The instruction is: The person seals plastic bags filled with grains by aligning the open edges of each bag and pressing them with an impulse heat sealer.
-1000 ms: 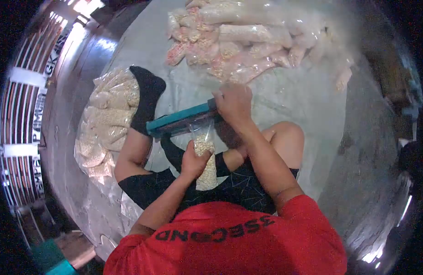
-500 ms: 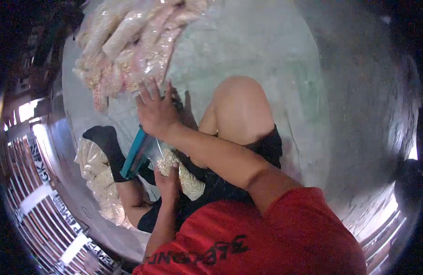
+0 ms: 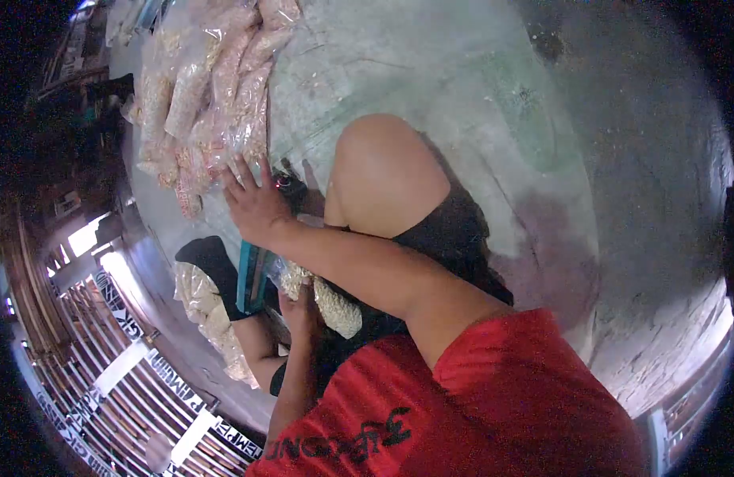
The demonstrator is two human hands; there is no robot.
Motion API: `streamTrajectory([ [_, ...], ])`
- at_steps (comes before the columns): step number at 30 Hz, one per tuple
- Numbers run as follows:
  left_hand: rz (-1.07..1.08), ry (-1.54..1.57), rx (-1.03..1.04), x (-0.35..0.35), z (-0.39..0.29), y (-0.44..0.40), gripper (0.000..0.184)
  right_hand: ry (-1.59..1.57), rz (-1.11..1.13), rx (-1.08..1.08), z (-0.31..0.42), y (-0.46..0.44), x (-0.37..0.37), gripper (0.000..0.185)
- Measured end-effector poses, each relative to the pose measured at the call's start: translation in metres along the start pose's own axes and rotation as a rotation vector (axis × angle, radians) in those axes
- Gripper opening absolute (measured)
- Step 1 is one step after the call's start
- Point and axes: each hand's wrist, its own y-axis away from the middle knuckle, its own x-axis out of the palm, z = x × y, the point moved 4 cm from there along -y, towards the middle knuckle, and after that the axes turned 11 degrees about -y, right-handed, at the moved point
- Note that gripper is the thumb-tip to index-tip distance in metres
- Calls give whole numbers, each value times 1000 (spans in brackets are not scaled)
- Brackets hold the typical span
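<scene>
My left hand [image 3: 302,312] is closed round a clear plastic bag filled with pale pieces [image 3: 335,310], which lies across my lap. The bag's upper end meets a long teal sealer-like device [image 3: 250,278] beside my socked foot. Over the far end of the device, my right hand [image 3: 256,205] is spread with its fingers apart, holding nothing. Whether its palm touches the device cannot be made out. A small dark part with a red light [image 3: 286,184] shows just past my right hand.
Many filled clear bags [image 3: 212,103] are heaped at the upper left on the pale floor sheet [image 3: 431,71]. More filled bags [image 3: 216,318] lie beyond my socked foot [image 3: 208,258]. Slatted panels with lettering [image 3: 120,366] stand at the lower left.
My right hand has gone from closed at the device's end to spread open over it. My left hand keeps its hold on the bag. The view has turned, shifting the heap to the left.
</scene>
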Motion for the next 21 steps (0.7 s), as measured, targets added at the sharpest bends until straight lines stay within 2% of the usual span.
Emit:
streamTrajectory([
  [1,27,-7,-41,1,-3,2,51,2,4,4,0,1,-1,51],
  [2,15,-68,-181,-3,-4,8,49,6,10,7,-1,2,-1,51],
  [6,46,-18,-95,4,-14,11,49,-131,15,24,-2,1,-1,51],
  [8,-2,7,51,4,-10,8,47,-118,-7,39,-2,2,-3,51],
  [12,69,43,21,-6,15,3,44,-86,-85,-15,5,3,-2,49],
  [14,8,10,-52,0,5,6,41,-107,-223,102,10,-1,7,46],
  [15,-2,13,-55,-1,6,6,41,-113,-217,95,18,3,-7,46],
  [17,62,-22,76,-3,7,1,42,-152,-159,-227,50,3,-52,44],
  [18,16,-75,55,-7,16,-4,39,-165,-151,-257,61,-2,-48,44],
  [19,-113,-649,39,-12,-2,4,37,-182,-142,-300,70,-6,-53,44],
  [20,-90,-535,179,-13,9,0,39,-166,-27,-340,73,-7,-53,46],
  [21,-95,-393,198,-11,11,1,41,-145,90,-387,75,-8,-54,49],
])
